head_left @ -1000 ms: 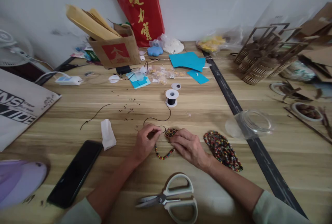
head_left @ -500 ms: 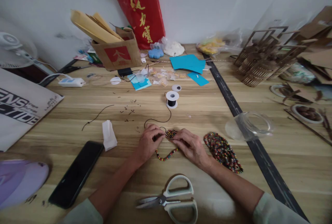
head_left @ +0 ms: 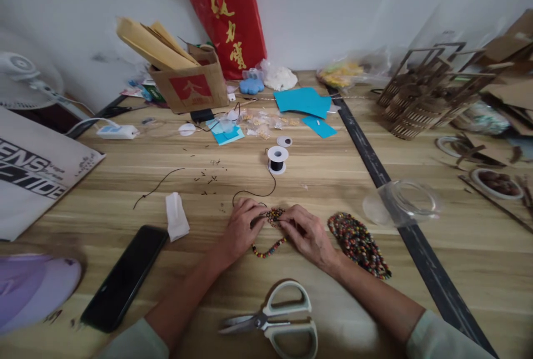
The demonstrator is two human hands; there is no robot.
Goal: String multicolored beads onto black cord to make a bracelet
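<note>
- Near the tabletop's (head_left: 325,181) front edge, at mid-width: the left hand (head_left: 240,226) and right hand (head_left: 306,234) meet fingertip to fingertip over a bead strand (head_left: 268,249).
- Left hand: thumb and forefinger closed in a pinch on the black cord (head_left: 254,193) where it reaches the strand's bunched end.
- Right hand: fingertips closed on that bunched end from the other side. Whether a single bead is held cannot be told.
- Strand: its loose part hangs in a short arc between the two wrists and rests on the wood. The cord runs from it toward the back edge to a spool (head_left: 277,159).
- Step in hand, as judged: beads are being worked onto the cord or drawn tight along it.
- Next move, as judged: it calls for a fine pinch, the cord end held steady by one hand while the other feeds or slides a bead. The slack toward the spool must stay free.
- Counts, work items: one strand, one spool, one bead pile (head_left: 358,242) just right of the right hand. The beads are too many to count.
- Counts, other items: one pair of scissors (head_left: 275,320) at the front edge, one phone (head_left: 125,278) toward the front left corner, one tissue (head_left: 176,216) beside it, one clear jar (head_left: 402,202) on its side to the right.
</note>
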